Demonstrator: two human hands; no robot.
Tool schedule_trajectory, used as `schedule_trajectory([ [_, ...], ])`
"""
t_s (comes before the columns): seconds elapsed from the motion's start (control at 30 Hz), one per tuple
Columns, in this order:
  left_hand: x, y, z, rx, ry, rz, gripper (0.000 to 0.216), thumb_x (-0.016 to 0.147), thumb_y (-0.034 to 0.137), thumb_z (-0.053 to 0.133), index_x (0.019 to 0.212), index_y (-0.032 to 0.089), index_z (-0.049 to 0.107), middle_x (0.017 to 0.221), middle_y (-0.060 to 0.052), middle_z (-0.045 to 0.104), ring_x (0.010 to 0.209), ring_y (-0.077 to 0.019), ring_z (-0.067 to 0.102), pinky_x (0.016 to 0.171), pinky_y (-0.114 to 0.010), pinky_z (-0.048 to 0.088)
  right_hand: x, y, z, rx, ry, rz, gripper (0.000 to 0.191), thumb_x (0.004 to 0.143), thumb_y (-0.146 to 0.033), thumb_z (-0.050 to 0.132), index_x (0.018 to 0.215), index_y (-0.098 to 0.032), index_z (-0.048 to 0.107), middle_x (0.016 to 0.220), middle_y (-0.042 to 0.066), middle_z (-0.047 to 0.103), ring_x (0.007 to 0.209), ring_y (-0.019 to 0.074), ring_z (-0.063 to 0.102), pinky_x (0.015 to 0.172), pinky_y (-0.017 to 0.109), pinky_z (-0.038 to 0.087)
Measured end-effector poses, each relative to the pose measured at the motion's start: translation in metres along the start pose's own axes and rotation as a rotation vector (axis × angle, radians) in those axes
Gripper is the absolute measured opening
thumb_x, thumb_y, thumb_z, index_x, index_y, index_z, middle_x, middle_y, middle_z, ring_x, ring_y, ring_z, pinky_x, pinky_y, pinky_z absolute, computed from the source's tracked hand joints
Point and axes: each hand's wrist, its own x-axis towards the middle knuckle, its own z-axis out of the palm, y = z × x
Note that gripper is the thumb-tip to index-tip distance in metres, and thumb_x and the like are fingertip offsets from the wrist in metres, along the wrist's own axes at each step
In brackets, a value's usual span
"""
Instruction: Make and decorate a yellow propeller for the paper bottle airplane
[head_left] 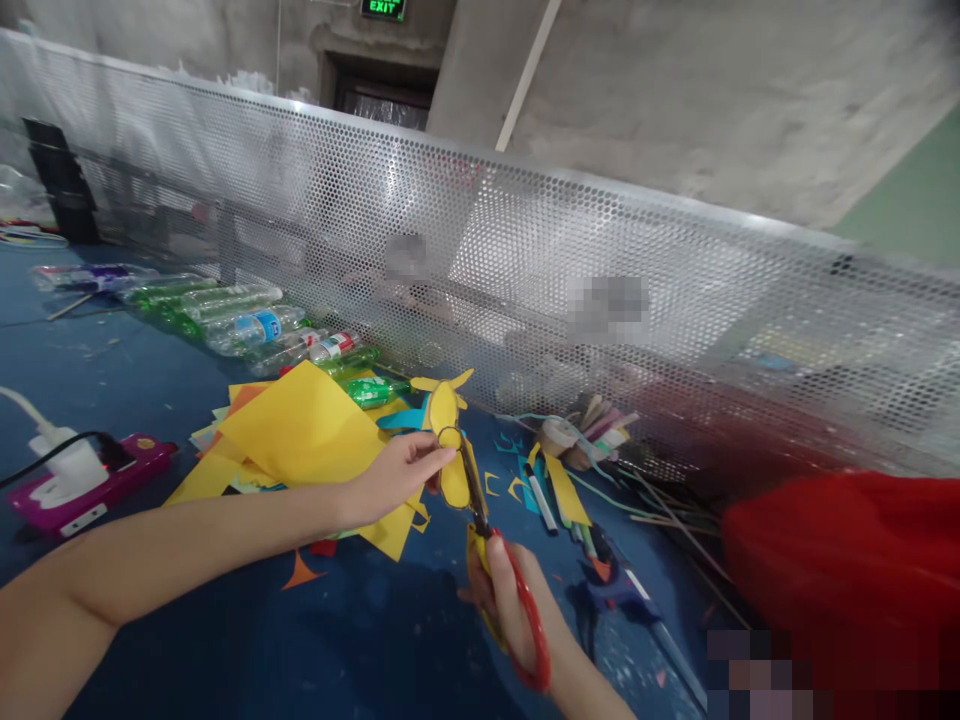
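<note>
Between thumb and fingers, my left hand [401,475] pinches a yellow paper cutout [448,478] with rounded, petal-like lobes and drawn dark outlines. My right hand [514,595] grips scissors [529,625] with red and yellow handles. Their dark blades point up and away from me and lie against the cutout's right side, close to my left thumb. Behind the cutout, a blue paper strip [403,421] and more yellow pieces show. Whether the blades are cutting through paper at this moment is too small to tell.
Yellow paper sheets [300,430] are piled left of my hands, with plastic bottles [259,325] behind. A purple power strip [94,490] is far left. On the right lie a marker [541,500], a blue glue gun [622,590] and red cloth [840,560]. A perforated metal screen [337,170] borders the table.
</note>
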Motion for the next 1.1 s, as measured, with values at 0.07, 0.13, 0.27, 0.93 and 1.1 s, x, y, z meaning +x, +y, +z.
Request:
schedule_trajectory([
  [0.07, 0.001, 0.003, 0.000, 0.011, 0.032, -0.020, 0.037, 0.089, 0.050, 0.051, 0.069, 0.018, 0.054, 0.063, 0.002, 0.055, 0.063, -0.0140, 0.054, 0.064, -0.027, 0.042, 0.000, 0.001, 0.000, -0.010, 0.008, -0.007, 0.065, 0.075, -0.085, 0.033, 0.053, -0.024, 0.036, 0.046, -0.005, 0.030, 0.048, 0.0119, 0.033, 0.062, 0.033, 0.050],
  [0.13, 0.002, 0.006, 0.000, 0.005, 0.051, -0.031, 0.037, 0.088, 0.049, 0.051, 0.067, 0.018, 0.053, 0.062, 0.002, 0.054, 0.062, -0.0138, 0.054, 0.062, -0.027, 0.042, 0.001, 0.001, -0.001, -0.023, 0.009, -0.009, 0.065, 0.075, -0.085, 0.034, 0.053, -0.024, 0.035, 0.046, -0.005, 0.030, 0.048, 0.0117, 0.033, 0.062, 0.033, 0.050],
  [0.27, 0.003, 0.009, 0.000, 0.013, 0.057, -0.016, 0.036, 0.088, 0.045, 0.052, 0.063, 0.019, 0.050, 0.059, 0.003, 0.051, 0.060, -0.0130, 0.051, 0.059, -0.026, 0.040, 0.002, 0.002, -0.001, -0.027, -0.004, 0.004, 0.065, 0.075, -0.085, 0.034, 0.054, -0.024, 0.035, 0.047, -0.005, 0.031, 0.047, 0.0110, 0.033, 0.063, 0.033, 0.052],
  [0.93, -0.002, 0.005, 0.002, 0.061, -0.073, -0.023, 0.034, 0.086, 0.043, 0.056, 0.066, 0.015, 0.055, 0.062, 0.001, 0.051, 0.061, -0.0124, 0.048, 0.059, -0.025, 0.038, 0.000, -0.006, 0.002, -0.038, 0.017, -0.114, 0.067, 0.081, -0.081, 0.027, 0.060, -0.020, 0.046, 0.059, 0.002, 0.048, 0.064, 0.0179, 0.051, 0.068, 0.032, 0.048],
  [1.1, -0.006, 0.003, 0.005, -0.070, -0.153, -0.032, 0.027, 0.085, 0.040, 0.056, 0.077, 0.014, 0.060, 0.068, 0.000, 0.056, 0.063, -0.0125, 0.051, 0.064, -0.026, 0.042, -0.001, -0.005, 0.004, 0.112, -0.040, -0.140, 0.063, 0.082, -0.079, 0.031, 0.062, -0.022, 0.045, 0.058, -0.001, 0.043, 0.058, 0.0151, 0.046, 0.078, 0.036, 0.049],
])
